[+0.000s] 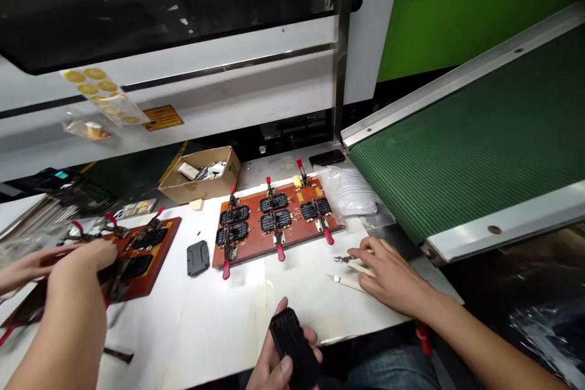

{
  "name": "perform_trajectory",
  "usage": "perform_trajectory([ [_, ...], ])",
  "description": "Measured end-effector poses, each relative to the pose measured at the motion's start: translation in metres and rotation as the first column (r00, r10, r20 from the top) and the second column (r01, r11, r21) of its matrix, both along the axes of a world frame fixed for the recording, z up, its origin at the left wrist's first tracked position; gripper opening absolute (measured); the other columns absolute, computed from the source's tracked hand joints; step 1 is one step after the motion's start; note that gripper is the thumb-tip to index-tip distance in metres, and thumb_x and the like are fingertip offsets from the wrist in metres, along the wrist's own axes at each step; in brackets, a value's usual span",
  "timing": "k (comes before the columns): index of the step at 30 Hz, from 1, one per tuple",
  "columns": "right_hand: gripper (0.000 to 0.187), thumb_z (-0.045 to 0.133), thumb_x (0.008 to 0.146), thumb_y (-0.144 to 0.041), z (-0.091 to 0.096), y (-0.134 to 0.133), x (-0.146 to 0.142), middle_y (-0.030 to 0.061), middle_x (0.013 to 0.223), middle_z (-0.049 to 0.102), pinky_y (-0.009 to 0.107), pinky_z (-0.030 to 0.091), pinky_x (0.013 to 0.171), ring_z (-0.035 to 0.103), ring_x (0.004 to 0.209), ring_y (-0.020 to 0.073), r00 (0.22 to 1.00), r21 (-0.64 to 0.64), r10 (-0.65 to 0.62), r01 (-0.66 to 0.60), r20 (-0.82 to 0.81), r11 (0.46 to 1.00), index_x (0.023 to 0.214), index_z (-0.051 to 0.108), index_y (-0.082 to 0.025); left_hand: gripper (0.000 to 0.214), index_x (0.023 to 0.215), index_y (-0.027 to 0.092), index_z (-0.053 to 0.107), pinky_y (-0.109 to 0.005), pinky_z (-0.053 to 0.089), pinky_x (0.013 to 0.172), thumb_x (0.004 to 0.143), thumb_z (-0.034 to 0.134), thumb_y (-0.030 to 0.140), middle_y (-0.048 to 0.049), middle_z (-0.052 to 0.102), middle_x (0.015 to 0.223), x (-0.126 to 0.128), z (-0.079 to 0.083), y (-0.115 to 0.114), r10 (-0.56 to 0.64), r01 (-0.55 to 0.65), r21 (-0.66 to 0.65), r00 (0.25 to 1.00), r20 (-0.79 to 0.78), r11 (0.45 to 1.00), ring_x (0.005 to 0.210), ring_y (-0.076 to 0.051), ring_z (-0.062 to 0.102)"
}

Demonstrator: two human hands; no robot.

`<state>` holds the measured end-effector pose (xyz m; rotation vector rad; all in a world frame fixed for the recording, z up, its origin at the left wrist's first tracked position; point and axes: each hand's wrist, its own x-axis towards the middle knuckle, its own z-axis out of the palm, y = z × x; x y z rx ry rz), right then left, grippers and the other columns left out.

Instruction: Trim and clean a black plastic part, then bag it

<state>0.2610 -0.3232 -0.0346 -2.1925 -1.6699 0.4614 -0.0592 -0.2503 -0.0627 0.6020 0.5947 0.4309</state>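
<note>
My left hand (269, 365) holds a black plastic housing (295, 347) tilted upright near the table's front edge, thumb across its face. My right hand (388, 271) is at the table's right side, fingers closed around the pale handles of small nippers (343, 259), whose metal jaws point left. Just below them lies a craft knife (345, 281) with a pale handle, its far end hidden under my right hand. Beyond my hands, a reddish-brown fixture board (260, 250) carries several black plastic parts under red-handled toggle clamps. A separate black cover (198, 258) lies left of that board.
At left, a co-worker's arms (73, 298) reach over a second fixture board (159, 256). A cardboard box (201, 186) stands behind, beside a green conveyor belt (475, 122) at right. A plastic bag (351, 192) and dark phone (326, 158) lie near the belt.
</note>
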Motion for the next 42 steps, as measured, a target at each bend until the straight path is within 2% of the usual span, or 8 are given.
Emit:
perform_trajectory([
  [4,0.05,0.059,0.097,-0.028,0.047,-0.012,-0.046,0.008,0.133,0.055,0.039,0.057,0.104,0.062,0.118,0.0219,0.951,0.145,0.271,-0.251,-0.148,0.957,0.146,0.054,-0.035,0.091,0.165,0.046,0.01,-0.038,0.063,0.08,0.096,0.069,0.037,-0.0142,0.066,0.136,-0.001,0.026,0.004,0.045,-0.043,-0.029,0.994,0.101,0.999,0.119,-0.038,0.072],
  [8,0.047,0.069,0.095,-0.04,0.083,-0.005,-0.079,0.0077,0.126,0.064,0.038,0.063,0.087,0.065,0.111,0.0258,0.896,0.302,0.443,-0.414,-0.029,0.859,0.141,0.06,-0.037,0.105,0.167,0.04,0.007,-0.032,0.065,0.072,0.089,0.078,0.043,-0.0151,0.067,0.14,-0.001,0.043,0.007,0.063,-0.065,0.006,0.984,0.166,0.998,0.108,-0.033,0.077],
  [11,0.035,0.071,0.093,-0.045,0.095,0.007,-0.097,0.0089,0.119,0.069,0.043,0.062,0.078,0.066,0.103,0.0294,0.873,0.361,0.487,-0.465,0.035,0.808,0.125,0.069,-0.034,0.114,0.168,0.037,0.005,-0.039,0.066,0.079,0.084,0.081,0.051,-0.017,0.065,0.146,-0.006,0.048,0.004,0.087,-0.088,0.011,0.991,0.106,0.996,0.12,-0.037,0.072],
  [15,0.032,0.077,0.084,-0.039,0.102,0.019,-0.114,0.0087,0.107,0.071,0.047,0.057,0.07,0.064,0.093,0.0307,0.856,0.384,0.507,-0.505,0.103,0.773,0.116,0.072,-0.032,0.116,0.168,0.034,0.01,-0.057,0.055,0.109,0.081,0.082,0.058,-0.0159,0.068,0.143,-0.013,0.049,-0.002,0.11,-0.113,0.036,0.991,0.076,0.993,0.136,-0.04,0.063],
  [22,0.033,0.075,0.079,-0.033,0.101,0.026,-0.133,0.0086,0.1,0.072,0.049,0.053,0.071,0.062,0.09,0.0321,0.842,0.373,0.511,-0.537,0.175,0.757,0.112,0.074,-0.028,0.116,0.168,0.038,0.014,-0.053,0.049,0.117,0.078,0.084,0.06,-0.0128,0.059,0.155,-0.019,0.048,-0.003,0.114,-0.116,0.03,0.991,0.072,0.993,0.141,-0.038,0.059],
  [31,0.011,0.074,0.079,-0.037,0.106,0.027,-0.133,0.0101,0.086,0.066,0.043,0.045,0.057,0.054,0.073,0.0259,0.849,0.403,0.435,-0.526,0.299,0.749,0.082,0.071,-0.026,0.115,0.168,0.038,0.02,-0.052,0.057,0.108,0.076,0.078,0.074,-0.0117,0.065,0.146,-0.021,0.044,-0.008,0.108,-0.107,0.04,0.994,-0.026,0.993,0.128,-0.036,0.068],
  [35,0.014,0.077,0.08,-0.03,0.107,0.027,-0.129,0.0068,0.078,0.061,0.037,0.035,0.05,0.049,0.067,0.0206,0.832,0.434,0.492,-0.553,0.255,0.711,0.073,0.065,-0.025,0.112,0.167,0.039,0.021,-0.049,0.064,0.094,0.076,0.074,0.078,-0.011,0.071,0.137,-0.02,0.044,-0.011,0.117,-0.117,0.015,0.992,-0.049,0.993,0.115,-0.035,0.073],
  [42,0.009,0.073,0.094,-0.032,0.1,0.02,-0.099,0.003,0.095,0.065,0.037,0.045,0.074,0.057,0.087,0.0217,0.859,0.43,0.489,-0.503,0.15,0.75,0.097,0.071,-0.024,0.084,0.164,0.038,0.029,-0.025,0.063,0.067,0.092,0.071,0.055,-0.0115,0.075,0.12,-0.025,0.032,0.002,0.203,-0.204,-0.01,0.971,0.123,0.979,0.082,-0.019,0.076],
])
